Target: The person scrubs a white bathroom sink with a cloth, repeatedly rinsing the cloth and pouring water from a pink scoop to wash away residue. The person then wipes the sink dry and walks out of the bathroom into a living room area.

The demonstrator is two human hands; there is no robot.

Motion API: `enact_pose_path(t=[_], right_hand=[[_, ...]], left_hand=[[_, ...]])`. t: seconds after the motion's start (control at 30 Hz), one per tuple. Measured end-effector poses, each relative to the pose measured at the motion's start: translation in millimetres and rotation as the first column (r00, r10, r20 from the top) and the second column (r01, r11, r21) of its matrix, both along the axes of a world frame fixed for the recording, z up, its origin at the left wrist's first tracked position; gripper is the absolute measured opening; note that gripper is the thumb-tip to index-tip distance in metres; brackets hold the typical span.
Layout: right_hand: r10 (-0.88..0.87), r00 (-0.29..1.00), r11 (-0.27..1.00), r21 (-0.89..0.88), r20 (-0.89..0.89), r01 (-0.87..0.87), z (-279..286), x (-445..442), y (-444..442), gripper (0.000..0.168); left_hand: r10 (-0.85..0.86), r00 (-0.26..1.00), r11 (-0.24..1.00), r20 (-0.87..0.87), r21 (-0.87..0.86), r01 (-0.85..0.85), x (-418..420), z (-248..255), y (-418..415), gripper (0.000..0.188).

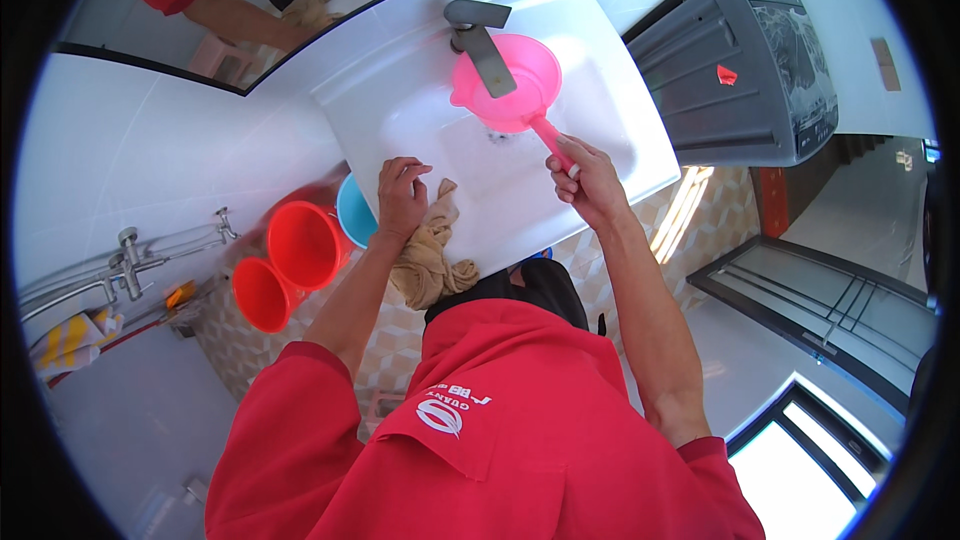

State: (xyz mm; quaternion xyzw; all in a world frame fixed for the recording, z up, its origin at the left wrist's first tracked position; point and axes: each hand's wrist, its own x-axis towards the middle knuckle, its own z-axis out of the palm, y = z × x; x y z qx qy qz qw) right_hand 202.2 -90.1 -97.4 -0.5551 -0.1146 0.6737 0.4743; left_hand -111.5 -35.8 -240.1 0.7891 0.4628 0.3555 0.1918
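Observation:
My right hand [590, 178] grips the handle of a pink plastic water dipper [536, 67]. The dipper's bowl sits over the white sink basin [480, 210], directly under the grey faucet [487, 60]; whether water is running I cannot tell. Over the left side of the sink is my left hand [403, 199], its fingers loosely curled with nothing visible in them. Beside that wrist, a crumpled tan cloth [431, 262] lies across the sink's front left corner and hangs over the edge.
Two red buckets [304, 246] and a blue bucket [355, 211] stand left of the sink. A grey washing machine [720, 75] is at the right. Wall pipes with a valve [129, 270] run at the left. A mirror [255, 0] hangs behind the sink.

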Motion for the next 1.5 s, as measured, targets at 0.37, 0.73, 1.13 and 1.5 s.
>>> enact_pose_path(t=[0.37, 0.73, 1.13, 1.5], right_hand=[[-0.001, 0.999, 1.0, 0.028, 0.037, 0.0, 7, -6, -2, 0.052], [-0.013, 0.998, 1.0, 0.013, 0.061, 0.012, 12, -7, -3, 0.052], [-0.017, 1.0, 0.999, 0.033, -0.004, 0.017, 8, -15, -9, 0.05], [-0.109, 0.978, 0.994, 0.019, 0.178, 0.107, 18, 10, -12, 0.048]], left_hand=[[0.018, 1.0, 1.0, 0.017, 0.015, -0.019, -1, -4, 1, 0.031], [0.02, 1.0, 1.0, 0.007, 0.01, -0.02, -1, -6, 1, 0.029], [0.021, 1.0, 1.0, 0.015, -0.007, -0.02, 1, -5, 1, 0.03], [0.023, 1.0, 1.0, -0.005, 0.002, -0.023, 3, 0, 1, 0.03]])
